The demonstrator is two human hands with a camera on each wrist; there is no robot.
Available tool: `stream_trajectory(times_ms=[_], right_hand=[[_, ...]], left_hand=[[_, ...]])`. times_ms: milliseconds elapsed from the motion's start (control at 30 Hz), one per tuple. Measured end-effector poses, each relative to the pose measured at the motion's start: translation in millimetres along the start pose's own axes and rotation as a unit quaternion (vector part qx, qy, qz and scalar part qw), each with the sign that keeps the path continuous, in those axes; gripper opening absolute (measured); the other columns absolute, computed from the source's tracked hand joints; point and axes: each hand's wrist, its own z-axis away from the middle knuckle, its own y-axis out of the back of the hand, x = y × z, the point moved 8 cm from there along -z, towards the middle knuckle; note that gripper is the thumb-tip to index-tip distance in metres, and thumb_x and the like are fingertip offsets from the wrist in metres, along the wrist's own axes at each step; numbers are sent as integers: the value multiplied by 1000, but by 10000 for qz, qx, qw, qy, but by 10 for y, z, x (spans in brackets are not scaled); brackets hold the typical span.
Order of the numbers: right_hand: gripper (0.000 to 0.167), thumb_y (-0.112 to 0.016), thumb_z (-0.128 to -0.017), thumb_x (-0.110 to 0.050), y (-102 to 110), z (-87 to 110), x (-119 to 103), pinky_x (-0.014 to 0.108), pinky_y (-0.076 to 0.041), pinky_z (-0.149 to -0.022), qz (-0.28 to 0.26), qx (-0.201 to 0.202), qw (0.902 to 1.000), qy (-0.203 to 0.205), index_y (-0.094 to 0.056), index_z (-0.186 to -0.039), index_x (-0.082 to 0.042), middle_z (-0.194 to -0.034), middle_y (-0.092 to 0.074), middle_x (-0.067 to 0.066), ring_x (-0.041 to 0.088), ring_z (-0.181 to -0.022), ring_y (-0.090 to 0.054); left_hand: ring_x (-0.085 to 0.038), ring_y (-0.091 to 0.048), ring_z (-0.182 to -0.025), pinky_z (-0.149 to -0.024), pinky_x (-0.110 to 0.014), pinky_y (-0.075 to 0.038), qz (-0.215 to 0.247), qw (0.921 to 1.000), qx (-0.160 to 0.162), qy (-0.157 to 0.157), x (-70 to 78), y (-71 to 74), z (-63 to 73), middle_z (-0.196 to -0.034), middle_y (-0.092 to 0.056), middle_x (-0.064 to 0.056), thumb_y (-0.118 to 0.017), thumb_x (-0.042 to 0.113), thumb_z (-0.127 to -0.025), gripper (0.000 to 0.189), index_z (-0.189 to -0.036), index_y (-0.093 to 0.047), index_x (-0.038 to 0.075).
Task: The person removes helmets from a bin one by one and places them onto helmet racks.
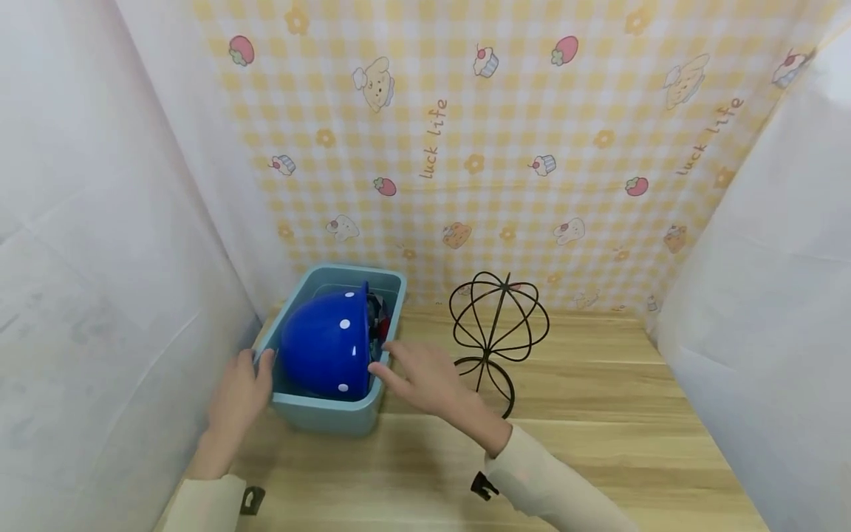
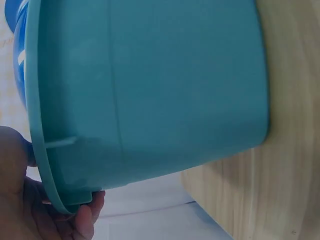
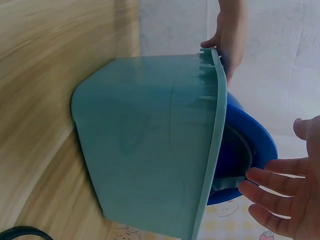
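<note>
Sleeves: over counter.
Left hand: fingers curled round rim of bin, likely steadying it.
Bin: near back-left corner.
Blue helmet: inside bin, tipped sideways, probably for fit.
Right hand: fingers spread, gripping nothing; brim contact unclear.
Wire stand: upright, near counter's back edge.

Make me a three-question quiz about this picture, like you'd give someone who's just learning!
1. Pick one: what is in the tub?
A) a teapot
B) a blue helmet
C) a shoe

2. True or false: the black wire stand is inside the tub.

3. Which grip has its fingers curled around the tub's rim?

Key:
1. B.
2. False: the black wire stand is on the wooden table, beside the tub.
3. The left grip. The right grip has its fingers spread.
</note>
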Motion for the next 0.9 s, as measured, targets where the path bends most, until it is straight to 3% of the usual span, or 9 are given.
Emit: stream_trajectory(times_ms=[100, 233, 400, 600, 667, 833, 900], right_hand=[[58, -38, -103, -59, 29, -160, 141, 23, -53, -63, -370, -34, 9984, -421, -63, -125, -12, -107, -74, 3, 13, -86, -70], [53, -37, -101, -63, 0, -394, 285, 24, -46, -56, -862, -51, 9916, -958, -64, -102, -18, -82, -66, -3, 10, -67, -59], [62, -30, -95, -76, -126, -589, 298, 29, -39, -50, -1080, -279, 9800, -1646, -55, -90, -19, -69, -53, -1, 15, -57, -52], [61, -38, -101, -62, -104, -748, 222, 29, -47, -54, -956, -334, 9740, -2025, -60, -127, -11, -96, -70, 5, 15, -69, -63], [61, -37, -102, -60, -106, -791, 204, 30, -46, -54, -692, -401, 9737, -2135, -64, -126, -11, -95, -72, 6, 16, -70, -64], [69, -31, -99, -69, -147, -874, 142, 34, -46, -59, -304, -632, 9676, -2426, -72, -106, -13, -79, -67, 3, 18, -69, -63], [69, -31, -100, -67, -158, -897, 117, 37, -48, -67, -209, -647, 9659, -2500, -70, -113, -12, -87, -70, 4, 20, -77, -66]], left_hand=[[-46, -61, -85, -65, -51, -51, 24, 9999, 86, -116, 29, 64, -157, -95, -60, -31, -26, 41, -108, 63, -110, -56, -14], [-36, -59, -71, -56, -44, -44, -178, 9997, 27, -151, -6, 37, -370, -80, -58, -23, -22, 37, -108, 58, -96, -57, -8], [-49, -64, -85, -64, -54, -49, -438, 9988, -195, 117, -106, -167, -507, -99, -62, -39, -11, 38, -106, 67, -104, -56, -12], [-57, -58, -109, -81, -63, -49, -644, 9968, -380, 300, -43, -253, -516, -123, -56, -42, -6, 47, -106, 75, -123, -51, -11], [-57, -58, -108, -81, -63, -49, -664, 9969, -337, 262, -36, -254, -515, -122, -57, -42, -9, 44, -107, 71, -123, -51, -11], [-57, -59, -106, -80, -63, -49, -699, 9969, -170, 304, -84, -203, -474, -119, -58, -42, -12, 41, -109, 66, -120, -51, -11], [-57, -59, -106, -79, -62, -49, -711, 9969, -126, 328, -99, -177, -458, -118, -59, -42, -12, 42, -109, 66, -118, -51, -11]])
